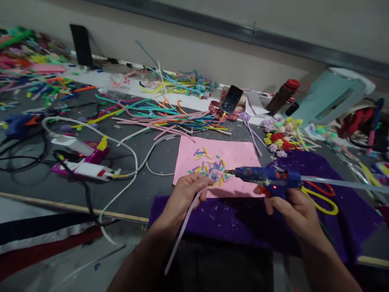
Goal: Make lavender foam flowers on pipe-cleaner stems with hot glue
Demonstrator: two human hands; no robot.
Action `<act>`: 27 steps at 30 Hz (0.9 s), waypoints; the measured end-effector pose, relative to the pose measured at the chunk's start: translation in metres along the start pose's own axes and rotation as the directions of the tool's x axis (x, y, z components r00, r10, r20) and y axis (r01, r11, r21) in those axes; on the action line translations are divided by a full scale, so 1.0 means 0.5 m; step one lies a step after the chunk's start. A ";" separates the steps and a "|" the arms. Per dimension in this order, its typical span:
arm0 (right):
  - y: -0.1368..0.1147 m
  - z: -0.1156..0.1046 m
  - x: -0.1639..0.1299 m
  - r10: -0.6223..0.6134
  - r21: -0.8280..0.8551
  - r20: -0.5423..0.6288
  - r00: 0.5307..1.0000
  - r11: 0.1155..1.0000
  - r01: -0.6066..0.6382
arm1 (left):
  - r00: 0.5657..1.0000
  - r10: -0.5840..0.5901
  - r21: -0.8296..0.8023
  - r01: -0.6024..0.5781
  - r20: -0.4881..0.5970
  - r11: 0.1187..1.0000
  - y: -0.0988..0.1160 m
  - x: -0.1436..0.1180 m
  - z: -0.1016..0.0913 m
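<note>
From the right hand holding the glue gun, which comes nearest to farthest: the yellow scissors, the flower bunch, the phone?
From the right hand on the glue gun:
1. Scissors, just to its right.
2. Flower bunch, beyond it.
3. Phone, farther back, near the wall.

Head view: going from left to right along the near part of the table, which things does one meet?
Pink and white device with cables → left hand holding a pale pipe cleaner → pile of small coloured pieces on the pink sheet → blue glue gun in the right hand → yellow-handled scissors.
</note>
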State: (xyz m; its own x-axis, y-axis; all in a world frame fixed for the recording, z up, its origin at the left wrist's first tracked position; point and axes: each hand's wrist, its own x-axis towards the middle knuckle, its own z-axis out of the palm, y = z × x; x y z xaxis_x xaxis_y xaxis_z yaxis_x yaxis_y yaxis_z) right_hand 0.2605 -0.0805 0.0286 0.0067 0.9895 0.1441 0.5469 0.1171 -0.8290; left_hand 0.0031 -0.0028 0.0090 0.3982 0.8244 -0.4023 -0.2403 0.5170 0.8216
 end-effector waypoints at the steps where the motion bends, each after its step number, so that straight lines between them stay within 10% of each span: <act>1: 0.002 -0.002 -0.005 -0.023 -0.064 -0.002 1.000 0.998 0.022 | 1.000 0.005 0.010 -0.005 -0.001 1.000 0.002 -0.001 0.002; 27: -0.028 0.022 -0.010 -0.209 -0.328 0.061 0.976 0.919 0.218 | 0.998 0.055 0.176 -0.053 -0.011 0.983 -0.007 -0.001 0.010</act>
State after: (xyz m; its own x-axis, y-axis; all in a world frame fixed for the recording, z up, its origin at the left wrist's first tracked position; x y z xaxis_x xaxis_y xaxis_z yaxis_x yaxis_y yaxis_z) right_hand 0.2437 -0.0863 0.0336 -0.1587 0.9463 0.2815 0.7788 0.2952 -0.5534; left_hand 0.0080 -0.0060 0.0084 0.3746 0.8542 -0.3605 -0.1011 0.4241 0.8999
